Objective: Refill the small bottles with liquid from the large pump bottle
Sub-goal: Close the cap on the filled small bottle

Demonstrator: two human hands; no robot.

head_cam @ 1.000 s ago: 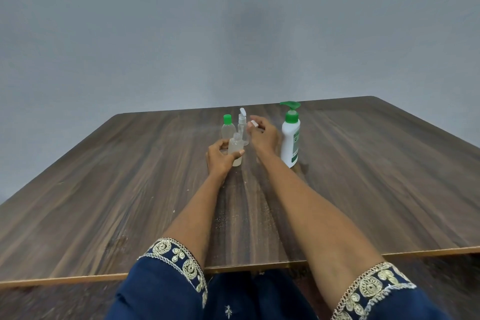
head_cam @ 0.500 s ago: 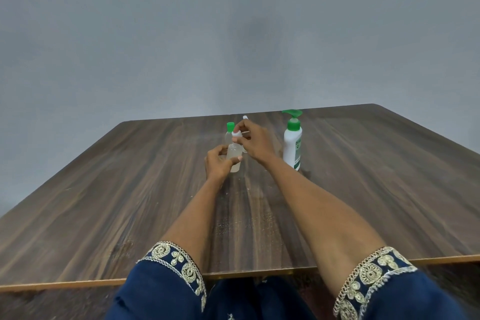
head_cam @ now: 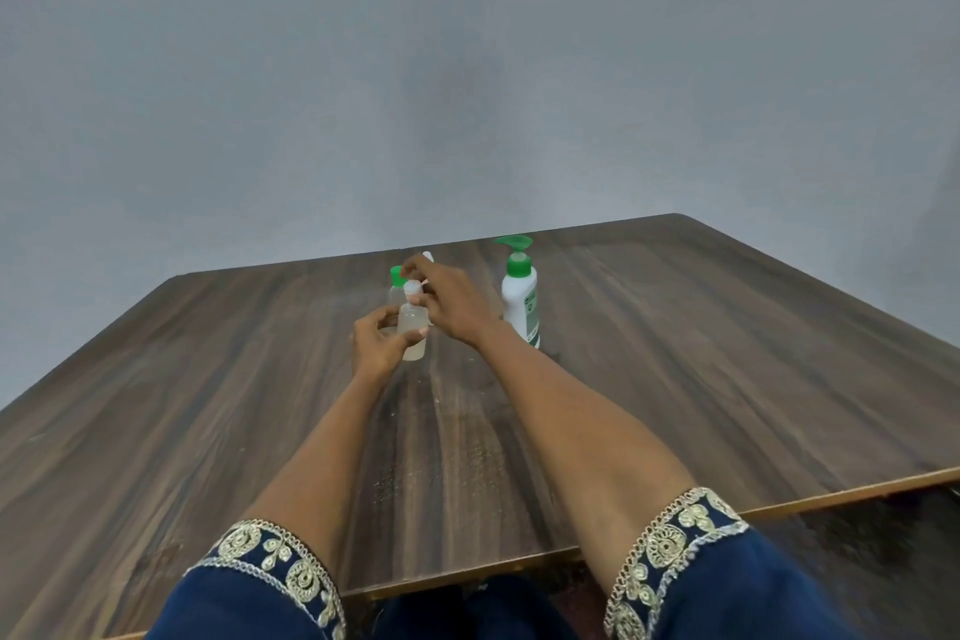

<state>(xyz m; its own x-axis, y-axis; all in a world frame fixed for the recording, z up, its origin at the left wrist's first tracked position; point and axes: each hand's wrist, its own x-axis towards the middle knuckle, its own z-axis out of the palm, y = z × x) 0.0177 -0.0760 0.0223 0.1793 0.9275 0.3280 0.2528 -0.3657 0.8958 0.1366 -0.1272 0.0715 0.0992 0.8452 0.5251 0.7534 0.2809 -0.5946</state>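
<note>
Left hand (head_cam: pixel 375 346) curled round a small clear plastic bottle (head_cam: pixel 413 334), thumb across its front, holding it upright on or just above the dark wood-grain desk (head_cam: pixel 701 369); can't tell if its base touches. The bottle has pale liquid in it. Right hand (head_cam: pixel 451 307) comes in from the right, fingertips pinching the small white cap (head_cam: pixel 412 287) at the bottle's neck; can't tell whether the cap is seated or loose.

Just behind the hands, a second small clear bottle with a green cap (head_cam: pixel 397 277), mostly hidden by the fingers. Next to it, a white tip (head_cam: pixel 428 256) of a third small bottle pokes above the right hand; the rest is hidden.

Large white pump bottle with green pump head and green label (head_cam: pixel 519 299) stands upright on the desk, to the right of the right hand, near the wrist but apart from it. Nozzle points left.

Both forearms bare, stretched over the desk; dark blue sleeves with gold embroidered trim (head_cam: pixel 675 551) at the near edge. Plain grey wall (head_cam: pixel 467 68) behind the desk.
</note>
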